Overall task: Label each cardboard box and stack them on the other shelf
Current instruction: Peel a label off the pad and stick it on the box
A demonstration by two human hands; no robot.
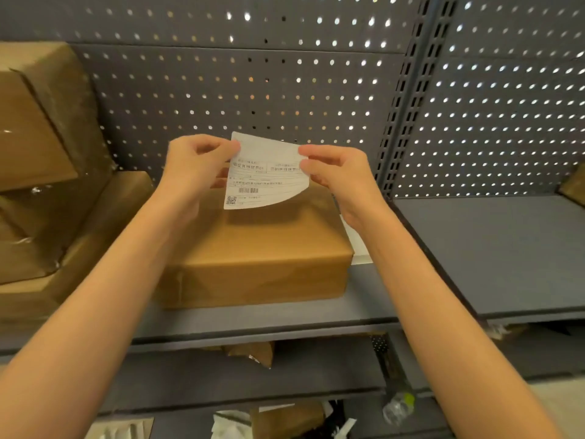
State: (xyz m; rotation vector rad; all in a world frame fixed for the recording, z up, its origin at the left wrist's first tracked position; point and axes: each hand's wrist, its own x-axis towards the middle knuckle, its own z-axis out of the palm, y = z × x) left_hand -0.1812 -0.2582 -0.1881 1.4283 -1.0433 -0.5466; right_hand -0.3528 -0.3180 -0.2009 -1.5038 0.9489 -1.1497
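Your left hand [198, 163]: fingers pinched on the upper left corner of the white printed shipping label [267, 172], thumb on its front.
Your right hand [335, 172]: fingers gripping the label's upper right edge, thumb in front, the other fingers behind.
Label: you hold it in the air between both hands, print facing you, a barcode and a QR code near its lower left; its bottom right corner curls away. It hangs above the rear part of the box, not touching it.
Flat brown cardboard box [253, 251]: it lies on the grey metal shelf [253, 318], close to the front edge and toward the shelf's right end; its top shows no label.
Stack of brown cardboard boxes [47, 172]: at the left end of the same shelf, piled unevenly, some tilted, just beside the flat box.
Neighbouring grey shelf on the right [506, 248]: one brown corner of a box [574, 185] shows at its far right edge.
Backing: grey perforated metal panel [253, 90] behind both shelves.
Lower shelves: crumpled paper and cardboard scraps [253, 353], too blurred to tell apart.
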